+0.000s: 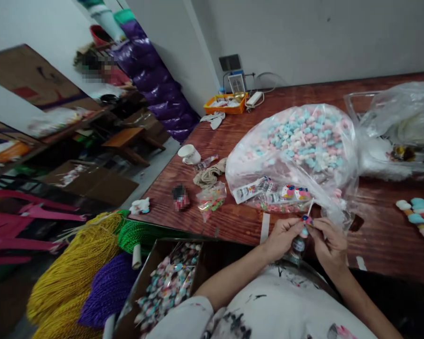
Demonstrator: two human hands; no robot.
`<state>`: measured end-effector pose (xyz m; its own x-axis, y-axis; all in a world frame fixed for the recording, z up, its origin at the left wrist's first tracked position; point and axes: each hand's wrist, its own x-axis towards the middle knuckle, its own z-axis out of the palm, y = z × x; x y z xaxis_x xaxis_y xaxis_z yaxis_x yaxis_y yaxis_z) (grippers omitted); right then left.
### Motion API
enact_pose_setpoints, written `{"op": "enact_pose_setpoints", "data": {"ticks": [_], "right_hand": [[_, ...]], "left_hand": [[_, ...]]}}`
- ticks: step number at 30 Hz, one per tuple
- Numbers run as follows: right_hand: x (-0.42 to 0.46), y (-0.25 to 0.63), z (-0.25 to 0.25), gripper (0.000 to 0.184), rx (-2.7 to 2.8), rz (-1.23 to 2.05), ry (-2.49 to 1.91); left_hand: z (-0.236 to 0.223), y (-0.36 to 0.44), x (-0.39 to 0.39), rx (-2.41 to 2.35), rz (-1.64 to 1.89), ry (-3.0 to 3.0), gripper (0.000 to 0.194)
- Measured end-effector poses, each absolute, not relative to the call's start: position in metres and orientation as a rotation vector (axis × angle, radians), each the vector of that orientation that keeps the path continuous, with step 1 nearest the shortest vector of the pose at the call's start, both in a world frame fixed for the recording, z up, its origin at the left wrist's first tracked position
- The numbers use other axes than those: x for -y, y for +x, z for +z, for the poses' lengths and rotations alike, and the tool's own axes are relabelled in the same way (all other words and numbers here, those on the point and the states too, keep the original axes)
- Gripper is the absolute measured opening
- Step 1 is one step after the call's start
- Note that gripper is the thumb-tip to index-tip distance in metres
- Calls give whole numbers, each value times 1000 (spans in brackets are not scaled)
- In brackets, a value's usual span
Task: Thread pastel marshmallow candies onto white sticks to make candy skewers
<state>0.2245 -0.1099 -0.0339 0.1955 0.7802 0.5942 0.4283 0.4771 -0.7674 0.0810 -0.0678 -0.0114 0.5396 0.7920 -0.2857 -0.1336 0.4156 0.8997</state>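
At the table's front edge, my left hand and my right hand come together with fingers closed. Between them is a marshmallow skewer in a printed clear wrapper, its white stick pointing up. Both hands pinch it near the top of the wrapper; the fingers hide part of it. Just beyond my hands lie printed wrappers on a big clear bag of pink, blue and white marshmallows. To the right are some bare marshmallow skewers.
On the wooden table are a white mug, a bundle of cord, a small bag of candies and an orange tray. Left of my lap stands a box of wrapped skewers, beside yellow and purple cord bundles.
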Motion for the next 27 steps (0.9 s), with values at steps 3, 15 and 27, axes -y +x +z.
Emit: {"op": "enact_pose_setpoints", "data": {"ticks": [3,15,27], "right_hand": [[107,221,-40,31,1489,131,-1142],[90,244,-9,41,1954,-74,-1152],[112,252,9,24,2425,-115,-745]], "left_hand": [[-10,79,66,-769,651,913,56],[-12,66,40,-614,268,763,44],[1,41,35,-395,-232,832,39]]}}
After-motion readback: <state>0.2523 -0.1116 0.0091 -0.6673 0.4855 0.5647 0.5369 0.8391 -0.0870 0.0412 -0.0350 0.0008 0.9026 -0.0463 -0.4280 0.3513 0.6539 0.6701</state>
